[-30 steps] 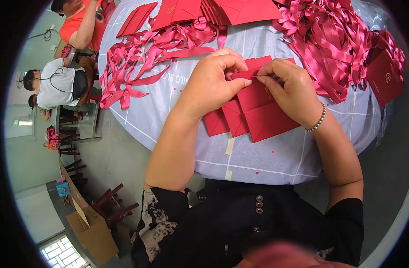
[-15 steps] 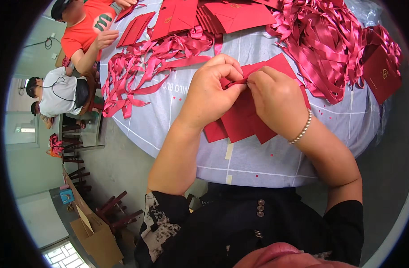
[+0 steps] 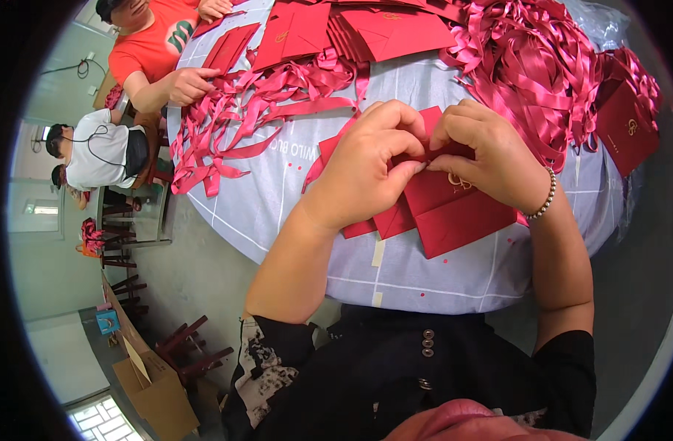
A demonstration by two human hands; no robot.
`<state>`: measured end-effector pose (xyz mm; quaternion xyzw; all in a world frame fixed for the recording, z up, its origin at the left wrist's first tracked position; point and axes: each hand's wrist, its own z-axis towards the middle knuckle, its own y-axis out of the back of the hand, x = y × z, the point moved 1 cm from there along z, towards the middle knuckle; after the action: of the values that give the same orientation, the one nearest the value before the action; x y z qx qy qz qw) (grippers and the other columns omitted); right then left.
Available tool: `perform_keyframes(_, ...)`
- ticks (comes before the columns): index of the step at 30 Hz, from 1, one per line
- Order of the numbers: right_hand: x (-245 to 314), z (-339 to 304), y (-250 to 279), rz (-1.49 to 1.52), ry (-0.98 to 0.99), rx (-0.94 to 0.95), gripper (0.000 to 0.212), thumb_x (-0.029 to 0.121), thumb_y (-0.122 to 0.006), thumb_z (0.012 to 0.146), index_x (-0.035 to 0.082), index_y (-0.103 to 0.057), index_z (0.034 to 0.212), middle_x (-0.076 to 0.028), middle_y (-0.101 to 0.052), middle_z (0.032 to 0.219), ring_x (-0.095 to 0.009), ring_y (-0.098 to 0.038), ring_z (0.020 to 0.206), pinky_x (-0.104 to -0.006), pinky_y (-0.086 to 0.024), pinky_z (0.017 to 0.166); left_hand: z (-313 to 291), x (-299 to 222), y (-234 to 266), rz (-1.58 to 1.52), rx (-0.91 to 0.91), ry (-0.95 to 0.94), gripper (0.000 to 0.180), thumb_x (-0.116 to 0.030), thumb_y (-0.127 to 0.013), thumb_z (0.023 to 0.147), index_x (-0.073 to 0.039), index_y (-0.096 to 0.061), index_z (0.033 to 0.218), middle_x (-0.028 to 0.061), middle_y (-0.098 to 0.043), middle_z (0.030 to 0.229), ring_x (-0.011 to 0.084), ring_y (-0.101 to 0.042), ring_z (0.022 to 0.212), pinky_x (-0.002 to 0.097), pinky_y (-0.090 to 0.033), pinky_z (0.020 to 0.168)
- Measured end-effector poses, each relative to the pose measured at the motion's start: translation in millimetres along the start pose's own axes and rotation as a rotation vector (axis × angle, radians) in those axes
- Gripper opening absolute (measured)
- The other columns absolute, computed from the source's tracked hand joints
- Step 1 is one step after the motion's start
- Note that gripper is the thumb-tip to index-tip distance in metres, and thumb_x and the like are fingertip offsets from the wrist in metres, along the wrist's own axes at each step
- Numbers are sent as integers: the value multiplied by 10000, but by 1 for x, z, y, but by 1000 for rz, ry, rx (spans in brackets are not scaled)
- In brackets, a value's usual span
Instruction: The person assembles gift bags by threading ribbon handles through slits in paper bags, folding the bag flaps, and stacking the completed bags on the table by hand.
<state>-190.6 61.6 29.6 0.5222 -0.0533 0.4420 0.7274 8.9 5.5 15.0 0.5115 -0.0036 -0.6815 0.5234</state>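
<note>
A red paper gift bag (image 3: pixel 461 224) with a gold emblem lies in front of me, tilted over other flat red bags (image 3: pixel 386 218). At its upper edge my left hand (image 3: pixel 373 165) is closed, thumb and fingers pinched together. My right hand (image 3: pixel 495 158), with a beaded bracelet at the wrist, is curled over the same edge and pinches it close to the left fingertips. Whatever small part lies between the fingertips is hidden. Loose pink-red ribbons (image 3: pixel 230 136) are spread to the left, and a large heap of ribbon (image 3: pixel 524 81) lies to the right.
Stacked red bags (image 3: pixel 395 33) stand at the table's far side. Another bag (image 3: pixel 627 125) rests at the right edge beside clear plastic (image 3: pixel 601 22). Across the table a person in orange reaches a hand (image 3: pixel 189 86) to the ribbons. Stools (image 3: pixel 193 353) and a cardboard box (image 3: pixel 156 393) are at the left.
The bag under my hands has turned and now shows its gold emblem. My right hand has shifted right. The other person's hand has come down to the ribbons and bags.
</note>
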Motion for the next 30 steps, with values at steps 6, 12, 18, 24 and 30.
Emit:
perform_keyframes(6, 7, -1, 1, -16, -91, -16, 149, 59, -771, 778, 16, -651, 855, -112, -641, 771, -277, -621, 743, -374, -502, 682, -3, -3, 8, 186, 55, 63, 186, 20, -780, 711, -11, -666, 855, 83, -611, 1074, 262, -585, 1050, 359, -481, 907)
perform_keyframes(12, 2, 3, 13, 284, -469, 274, 155, 92, -701, 906, -19, -672, 802, -130, -674, 714, -237, -612, 605, -341, -487, 587, -2, -13, -2, 233, 14, -112, 179, -20, -790, 685, -26, -666, 813, 94, -598, 1165, 290, -562, 1105, 424, -448, 952)
perform_keyframes(18, -28, 8, 7, 642, -503, 350, 276, 40, -726, 867, -33, -639, 1119, -77, -721, 928, -111, -669, 824, -260, -532, 742, -3, -27, -9, 485, 83, -198, 179, -31, -780, 666, -40, -653, 792, 75, -579, 1250, 300, -552, 1155, 624, -337, 1067)
perform_keyframes(24, -35, 8, -2, 732, -491, 357, 233, 18, -751, 810, -42, -667, 1019, -56, -696, 880, -112, -646, 787, -249, -522, 727, -2, -29, -14, 552, 104, -227, 187, -38, -784, 667, -41, -647, 795, 69, -576, 1277, 301, -552, 1163, 658, -311, 1079)
perform_keyframes(30, -18, 10, -3, 398, -497, 216, 190, 63, -741, 733, -12, -602, 838, -78, -624, 736, -149, -581, 670, -328, -480, 610, 0, -23, -9, 318, 104, -138, 203, -13, -789, 643, -28, -643, 784, 134, -569, 1327, 366, -521, 1193, 554, -333, 1103)
